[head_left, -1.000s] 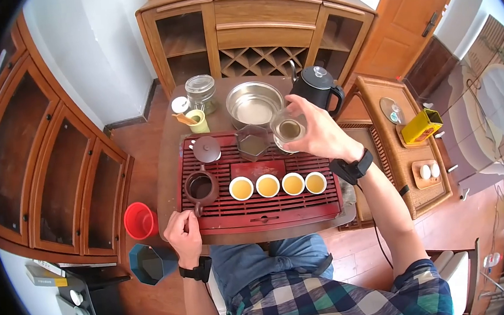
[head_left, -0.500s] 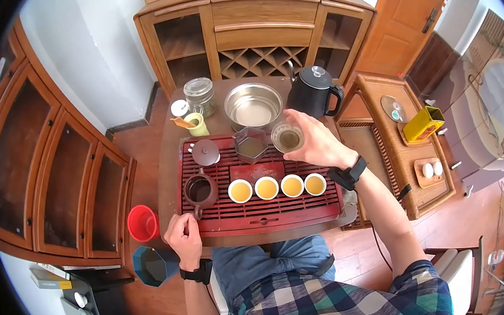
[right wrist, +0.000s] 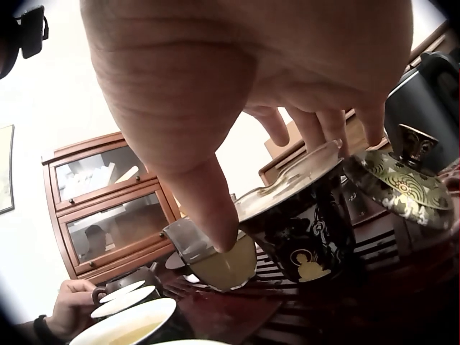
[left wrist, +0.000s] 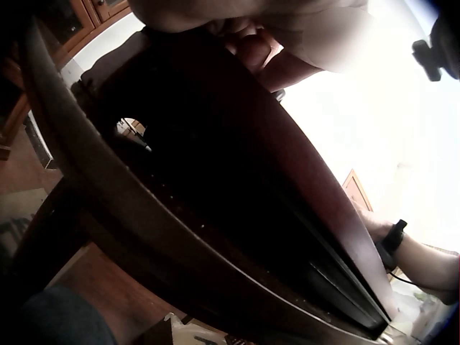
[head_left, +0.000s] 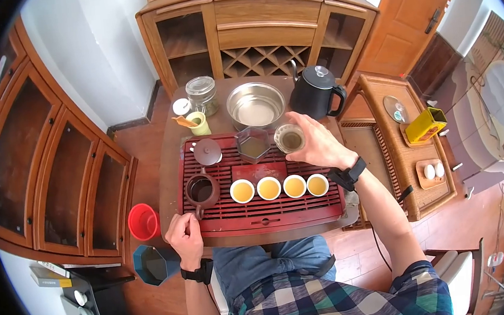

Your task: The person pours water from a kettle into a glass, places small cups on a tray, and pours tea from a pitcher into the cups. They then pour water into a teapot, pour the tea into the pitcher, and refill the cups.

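My right hand (head_left: 316,143) is spread around the rim of a clear insert (head_left: 290,138), which sits in the mouth of a dark cup with gold decoration (right wrist: 305,248). In the right wrist view the thumb (right wrist: 208,208) hangs straight beside the cup, while the other fingers reach behind the rim. A patterned lid (right wrist: 402,187) leans to the right of that cup. My left hand (head_left: 185,235) rests curled on the table's front edge, close to the handle of a brown teapot (head_left: 202,190). A glass pitcher (head_left: 253,145) with pale liquid stands left of the dark cup.
Several white cups of yellow tea (head_left: 242,191) line the red tea tray (head_left: 233,222). Behind are a steel basin (head_left: 257,118), a black kettle (head_left: 312,95), a glass jar (head_left: 201,90) and a green tool holder (head_left: 199,124). A rattan cart (head_left: 377,86) stands at right.
My right hand has lowered the clear insert from above the dark cup into its mouth, and the fingers now look looser. The left hand stays by the teapot.
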Motion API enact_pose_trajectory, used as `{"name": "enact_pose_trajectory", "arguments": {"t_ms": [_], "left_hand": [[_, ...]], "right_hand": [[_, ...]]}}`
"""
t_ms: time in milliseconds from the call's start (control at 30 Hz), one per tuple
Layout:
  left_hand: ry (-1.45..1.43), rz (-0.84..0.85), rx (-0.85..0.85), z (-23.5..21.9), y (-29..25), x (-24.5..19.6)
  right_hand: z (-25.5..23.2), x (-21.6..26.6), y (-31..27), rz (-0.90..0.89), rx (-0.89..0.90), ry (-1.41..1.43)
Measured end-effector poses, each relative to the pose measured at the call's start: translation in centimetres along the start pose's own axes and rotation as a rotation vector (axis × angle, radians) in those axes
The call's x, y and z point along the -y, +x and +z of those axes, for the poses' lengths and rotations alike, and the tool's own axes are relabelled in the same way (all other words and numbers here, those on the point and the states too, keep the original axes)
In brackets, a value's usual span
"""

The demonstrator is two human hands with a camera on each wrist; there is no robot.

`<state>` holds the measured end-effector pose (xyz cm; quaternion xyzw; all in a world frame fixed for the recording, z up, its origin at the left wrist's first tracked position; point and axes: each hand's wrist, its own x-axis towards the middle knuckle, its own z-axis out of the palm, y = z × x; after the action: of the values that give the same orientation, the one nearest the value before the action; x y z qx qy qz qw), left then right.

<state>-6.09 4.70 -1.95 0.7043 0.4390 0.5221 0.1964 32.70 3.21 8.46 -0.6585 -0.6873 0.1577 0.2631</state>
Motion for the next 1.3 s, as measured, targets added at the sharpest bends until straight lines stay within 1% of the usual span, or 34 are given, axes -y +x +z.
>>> {"name": "enact_pose_trajectory", "arguments": {"t_ms": [433, 533, 600, 733, 800, 833, 867, 933, 1000, 1067, 1200, 1267, 1300], "left_hand": [[0.005, -0.004, 0.011, -0.1, 0.0, 0.0], [0.001, -0.001, 0.001, -0.1, 0.0, 0.1], [0.002, 0.000, 0.006, -0.1, 0.1, -0.2], [-0.006, -0.002, 0.004, 0.0, 0.1, -0.2], [-0.012, 0.006, -0.012, 0.1, 0.1, -0.4], [-0.010, 0.013, -0.010, 0.1, 0.1, -0.4], [-0.012, 0.005, -0.004, 0.0, 0.0, -0.3], [-0.010, 0.002, -0.003, -0.1, 0.0, -0.2], [-0.011, -0.006, 0.001, 0.0, 0.0, -0.2], [-0.008, -0.005, 0.000, -0.1, 0.1, -0.3], [-0.013, -0.017, 0.006, -0.1, 0.0, -0.2], [-0.020, -0.020, 0.001, -0.1, 0.0, -0.2], [-0.012, -0.016, 0.004, -0.1, -0.1, -0.2]], "right_hand": [[-0.1, 0.2, -0.2, 0.007, 0.010, 0.010], [-0.5, 0.7, -0.2, -0.024, 0.006, -0.044], [-0.9, 1.2, -0.2, -0.054, -0.068, -0.101], [-1.1, 3.9, 0.6, -0.082, -0.085, -0.078], [-0.7, 5.5, 1.4, -0.135, 0.005, -0.097], [0.2, 5.6, 1.7, -0.185, -0.046, -0.138], [1.1, 5.6, 2.1, -0.186, -0.053, -0.134], [2.3, 5.7, 2.9, -0.182, -0.046, -0.245], [2.6, 6.3, 3.3, -0.207, -0.035, -0.233], [2.7, 7.1, 3.2, -0.135, 0.005, -0.297], [3.5, 6.6, 3.7, -0.156, 0.049, -0.264], [3.2, 7.2, 3.6, -0.073, 0.060, -0.237], [3.0, 7.5, 3.6, -0.075, 0.064, -0.238]]}}
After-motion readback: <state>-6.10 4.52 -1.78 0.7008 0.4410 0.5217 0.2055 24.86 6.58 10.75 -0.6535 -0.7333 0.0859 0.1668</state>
